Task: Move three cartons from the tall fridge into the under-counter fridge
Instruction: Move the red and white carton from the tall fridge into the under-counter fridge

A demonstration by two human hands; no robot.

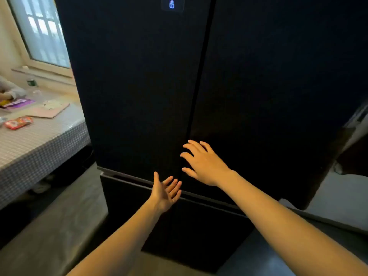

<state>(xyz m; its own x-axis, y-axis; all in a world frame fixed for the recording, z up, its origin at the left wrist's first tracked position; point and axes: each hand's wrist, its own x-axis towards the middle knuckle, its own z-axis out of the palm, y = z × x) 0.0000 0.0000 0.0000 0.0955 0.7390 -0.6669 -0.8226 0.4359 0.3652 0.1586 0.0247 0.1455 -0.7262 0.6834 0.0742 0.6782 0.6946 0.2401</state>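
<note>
The tall black fridge (139, 86) fills the view, both upper doors closed, with a vertical seam between them and a blue lock icon (171, 4) lit at the top. My right hand (201, 163) is spread, fingers straight, at the lower edge of the right door beside the seam. My left hand (166, 191) is palm-up with relaxed fingers just below the left door's bottom edge, above the lower drawer (139, 206). Neither hand holds anything. No cartons are visible, and no under-counter fridge is in view.
A table with a checked cloth (29, 140) stands on the left, bearing a red packet (18, 122), a purple packet and a pink board. Another person's sleeve shows at the far left. A window (42, 32) sits behind it. Grey floor lies below.
</note>
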